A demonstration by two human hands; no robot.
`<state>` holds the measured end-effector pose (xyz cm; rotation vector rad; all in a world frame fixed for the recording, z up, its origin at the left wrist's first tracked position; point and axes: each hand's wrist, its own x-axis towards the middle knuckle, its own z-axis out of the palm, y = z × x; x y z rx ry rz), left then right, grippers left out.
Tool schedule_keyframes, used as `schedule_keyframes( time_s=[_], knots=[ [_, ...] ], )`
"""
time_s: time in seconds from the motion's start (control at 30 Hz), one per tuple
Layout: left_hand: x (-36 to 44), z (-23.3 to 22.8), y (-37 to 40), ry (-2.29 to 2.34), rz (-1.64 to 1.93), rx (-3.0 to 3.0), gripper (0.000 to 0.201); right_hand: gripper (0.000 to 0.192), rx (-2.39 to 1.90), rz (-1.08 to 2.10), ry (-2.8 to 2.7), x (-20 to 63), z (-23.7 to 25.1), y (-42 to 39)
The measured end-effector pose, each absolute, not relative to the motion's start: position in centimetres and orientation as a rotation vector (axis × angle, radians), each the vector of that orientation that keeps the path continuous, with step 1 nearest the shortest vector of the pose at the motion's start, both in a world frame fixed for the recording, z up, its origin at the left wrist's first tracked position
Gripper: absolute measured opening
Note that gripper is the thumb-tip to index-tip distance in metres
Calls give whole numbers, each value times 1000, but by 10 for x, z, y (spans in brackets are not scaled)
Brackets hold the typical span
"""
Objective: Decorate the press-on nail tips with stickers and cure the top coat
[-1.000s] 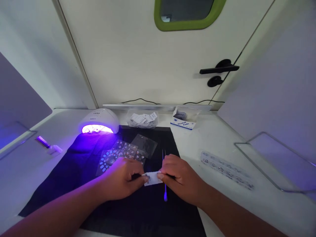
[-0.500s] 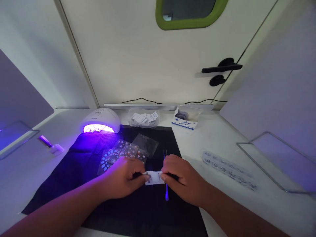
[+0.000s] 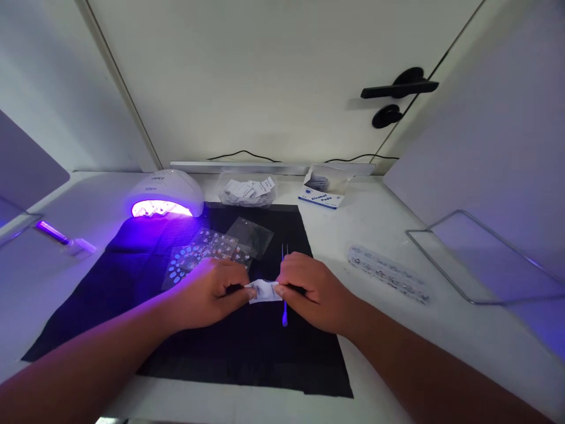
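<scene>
A small white printed sachet is stretched between my two hands over the black mat. My left hand pinches its left end between thumb and fingers. My right hand pinches the right end. Tweezers show above and below my right hand, tips pointing away from me; whether that hand also holds them is hidden. Clear sticker sheets with blue ovals and small patterns lie beyond my left hand, and a plain transparent sheet lies beside them.
A lit white UV lamp stands at the back left, with a small bottle left of it. Behind the mat are a clear tub of sachets and an alcohol pads box. A clear compartment case and wire stand are right.
The view has tipped down, so the whole scene sits higher and the mat's near edge shows. The sachet looks more creased between my hands, which keep their pinch on it.
</scene>
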<state>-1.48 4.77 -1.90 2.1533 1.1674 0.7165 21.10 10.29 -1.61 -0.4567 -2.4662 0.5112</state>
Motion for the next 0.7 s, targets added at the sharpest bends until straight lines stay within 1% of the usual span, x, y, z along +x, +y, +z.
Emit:
schedule_keyframes(
  time_s=[0.17,0.37,0.7],
  knots=[
    [-14,-19,49,1145,725,2175,26,24,-442,492,-2460,212,-17,104],
    [-15,-19,50,1123,754,2188,21,23,-437,459,-2456,213,-16,106],
    [-17,-23,50,1117,793,2207,21,25,-418,435,-2489,214,-16,107]
  ],
)
